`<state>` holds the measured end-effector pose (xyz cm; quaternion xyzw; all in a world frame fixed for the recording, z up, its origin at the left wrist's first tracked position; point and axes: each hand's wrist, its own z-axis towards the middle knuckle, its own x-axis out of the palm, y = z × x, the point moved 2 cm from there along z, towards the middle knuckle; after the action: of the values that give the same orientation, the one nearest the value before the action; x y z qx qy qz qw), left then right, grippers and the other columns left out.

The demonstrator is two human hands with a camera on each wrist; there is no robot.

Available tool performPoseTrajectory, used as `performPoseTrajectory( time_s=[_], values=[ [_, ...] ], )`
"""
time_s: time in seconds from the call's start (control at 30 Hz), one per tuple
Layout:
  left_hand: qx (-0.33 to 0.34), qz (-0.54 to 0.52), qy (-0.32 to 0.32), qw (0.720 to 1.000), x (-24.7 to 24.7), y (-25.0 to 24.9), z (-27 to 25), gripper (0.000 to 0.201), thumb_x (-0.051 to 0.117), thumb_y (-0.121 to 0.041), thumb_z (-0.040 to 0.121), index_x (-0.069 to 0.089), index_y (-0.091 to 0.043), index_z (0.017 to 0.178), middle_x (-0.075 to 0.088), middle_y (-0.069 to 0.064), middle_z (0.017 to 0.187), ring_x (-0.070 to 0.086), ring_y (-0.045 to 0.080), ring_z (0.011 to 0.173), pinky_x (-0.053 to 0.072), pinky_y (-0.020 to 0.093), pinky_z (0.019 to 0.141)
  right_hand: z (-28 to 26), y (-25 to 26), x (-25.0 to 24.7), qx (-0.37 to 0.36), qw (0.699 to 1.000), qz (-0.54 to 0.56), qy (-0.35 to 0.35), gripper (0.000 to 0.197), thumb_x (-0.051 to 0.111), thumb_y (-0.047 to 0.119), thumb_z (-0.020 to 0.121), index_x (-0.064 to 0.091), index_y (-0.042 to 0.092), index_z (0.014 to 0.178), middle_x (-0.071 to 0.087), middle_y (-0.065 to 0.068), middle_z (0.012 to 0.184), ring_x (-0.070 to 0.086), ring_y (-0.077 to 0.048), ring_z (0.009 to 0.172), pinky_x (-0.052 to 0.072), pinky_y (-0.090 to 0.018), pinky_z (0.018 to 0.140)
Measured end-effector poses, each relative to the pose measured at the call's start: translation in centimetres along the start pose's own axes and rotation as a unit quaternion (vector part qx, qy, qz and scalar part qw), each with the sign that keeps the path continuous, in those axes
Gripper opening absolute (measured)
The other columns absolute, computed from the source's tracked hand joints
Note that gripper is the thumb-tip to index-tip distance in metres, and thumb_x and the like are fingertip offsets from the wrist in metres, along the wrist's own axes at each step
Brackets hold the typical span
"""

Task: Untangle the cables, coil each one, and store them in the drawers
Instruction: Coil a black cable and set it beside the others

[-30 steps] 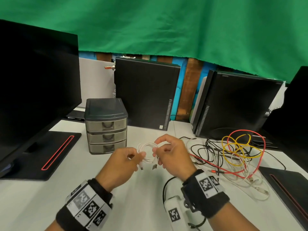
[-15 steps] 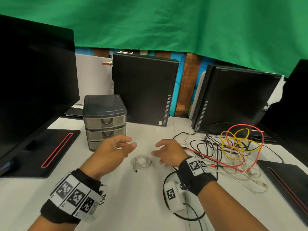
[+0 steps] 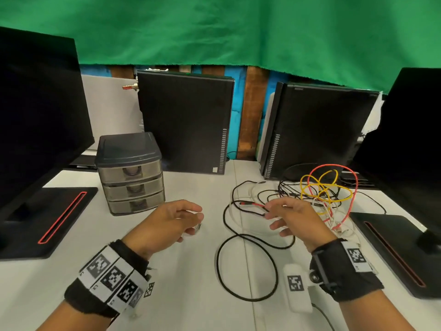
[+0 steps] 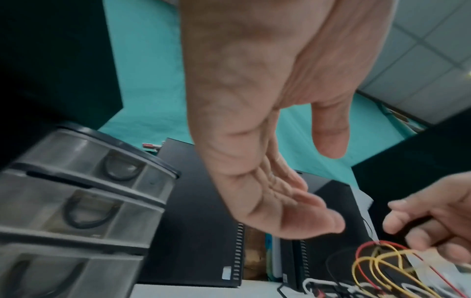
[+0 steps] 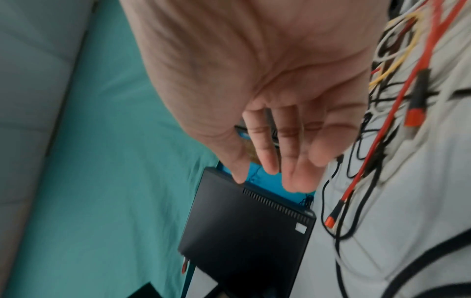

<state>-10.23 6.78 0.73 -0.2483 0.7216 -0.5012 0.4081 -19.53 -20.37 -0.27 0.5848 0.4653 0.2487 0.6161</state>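
Observation:
A grey three-drawer unit (image 3: 130,173) stands left of centre with all its drawers pushed in; the left wrist view shows its fronts (image 4: 76,201). My left hand (image 3: 191,218) hovers open just right of it, palm empty (image 4: 293,211). Under its fingers peeks a pale connector (image 3: 197,227); the rest of the white coil is hidden. My right hand (image 3: 274,216) is open over the left edge of the cable tangle (image 3: 319,189) of red, yellow, black and white cables (image 5: 397,80). A black cable loop (image 3: 245,266) lies between my wrists.
A big monitor (image 3: 40,115) and its base (image 3: 47,218) fill the left side. Two black computer cases (image 3: 186,125) (image 3: 317,130) stand at the back. Another monitor base (image 3: 393,247) lies at the right, close to the tangle.
Both hands held the white coil a second ago, then let it go onto the table. My right hand has since moved right to the tangle; my left hand now covers the coil.

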Motion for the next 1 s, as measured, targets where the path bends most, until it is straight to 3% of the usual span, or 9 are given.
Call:
performPoseTrajectory(
  time_s=[0.13,0.23,0.43,0.67,0.73,0.8,0.87,0.93,1.0],
  values=[
    [-0.023,-0.024,0.105,0.994,4.6,-2.4,2.0,0.018,0.065,-0.029,0.094,0.07,-0.026,0.111,0.075,-0.003,0.105,0.072,0.012,0.091,0.055,0.031,0.081,-2.1,-2.8,-1.4,0.062,0.998,0.012,-0.009,0.022,0.072,0.033,0.089,0.072,0.013,0.096,0.076,-0.007,0.086,0.065,-0.016,0.061,0.045,-0.025,0.052],
    [-0.034,-0.04,0.158,0.986,8.6,-3.5,3.1,0.02,0.065,-0.023,0.094,0.07,-0.017,0.112,0.074,-0.001,0.101,0.07,0.012,0.08,0.05,0.025,0.069,-4.0,-4.4,-1.0,0.082,0.996,-0.001,0.019,0.022,0.072,0.032,0.089,0.07,0.011,0.096,0.075,-0.005,0.079,0.063,-0.016,0.059,0.043,-0.023,0.05],
    [-0.008,0.036,0.149,0.988,14.8,-4.3,5.1,0.011,0.062,-0.018,0.093,0.071,-0.024,0.091,0.071,-0.004,0.1,0.066,0.01,0.069,0.043,0.02,0.056,-5.2,-5.7,-1.8,0.078,0.996,-0.016,0.051,0.017,0.069,0.032,0.092,0.072,0.015,0.094,0.075,-0.004,0.081,0.064,-0.014,0.061,0.043,-0.024,0.05],
    [-0.009,0.127,0.106,0.986,17.5,-4.7,8.4,0.016,0.069,-0.022,0.091,0.075,-0.012,0.103,0.06,-0.008,0.072,0.051,0.004,0.059,0.041,0.009,0.044,-4.9,-6.1,-3.9,0.067,0.997,-0.015,0.025,0.009,0.068,0.023,0.092,0.072,0.014,0.091,0.07,-0.004,0.078,0.06,-0.014,0.057,0.04,-0.021,0.047],
    [-0.018,0.132,0.077,0.988,18.0,-5.1,9.7,0.018,0.072,-0.024,0.089,0.075,-0.012,0.103,0.061,-0.007,0.074,0.056,0.008,0.067,0.049,0.015,0.058,-4.7,-6.3,-4.2,0.067,0.998,0.006,0.02,0.01,0.069,0.022,0.092,0.07,0.014,0.088,0.069,-0.006,0.078,0.058,-0.014,0.055,0.038,-0.02,0.045],
    [-0.025,0.176,0.041,0.983,18.1,-5.3,11.1,0.024,0.073,-0.028,0.088,0.075,-0.012,0.105,0.069,-0.003,0.091,0.063,0.014,0.089,0.054,0.024,0.083,-4.7,-6.3,-4.2,0.066,0.997,0.013,0.026,0.012,0.069,0.025,0.092,0.069,0.014,0.088,0.069,-0.007,0.079,0.058,-0.013,0.054,0.037,-0.019,0.044],
    [-0.042,0.263,0.016,0.964,18.1,-5.1,12.0,0.038,0.073,-0.039,0.086,0.072,-0.01,0.111,0.071,0.004,0.111,0.064,0.021,0.106,0.053,0.032,0.094,-4.7,-6.4,-4.0,0.063,0.997,0.012,0.031,0.015,0.069,0.028,0.092,0.069,0.013,0.09,0.069,-0.006,0.079,0.058,-0.012,0.053,0.037,-0.019,0.045],
    [-0.052,0.342,0.073,0.935,18.4,-4.9,12.1,0.05,0.069,-0.051,0.085,0.069,-0.008,0.111,0.07,0.009,0.112,0.065,0.025,0.107,0.054,0.033,0.087,-4.6,-6.4,-3.9,0.059,0.998,0.016,0.03,0.016,0.069,0.029,0.092,0.068,0.013,0.09,0.068,-0.006,0.079,0.058,-0.012,0.052,0.036,-0.019,0.045],
    [-0.053,0.362,0.168,0.915,19.3,-4.6,11.5,0.038,0.068,-0.05,0.086,0.065,-0.014,0.097,0.065,0.01,0.094,0.066,0.026,0.094,0.05,0.027,0.065,-4.4,-6.5,-4.2,0.053,0.998,0.016,0.023,0.014,0.068,0.028,0.093,0.069,0.014,0.088,0.068,-0.006,0.079,0.059,-0.012,0.053,0.037,-0.019,0.045]
  ],
)
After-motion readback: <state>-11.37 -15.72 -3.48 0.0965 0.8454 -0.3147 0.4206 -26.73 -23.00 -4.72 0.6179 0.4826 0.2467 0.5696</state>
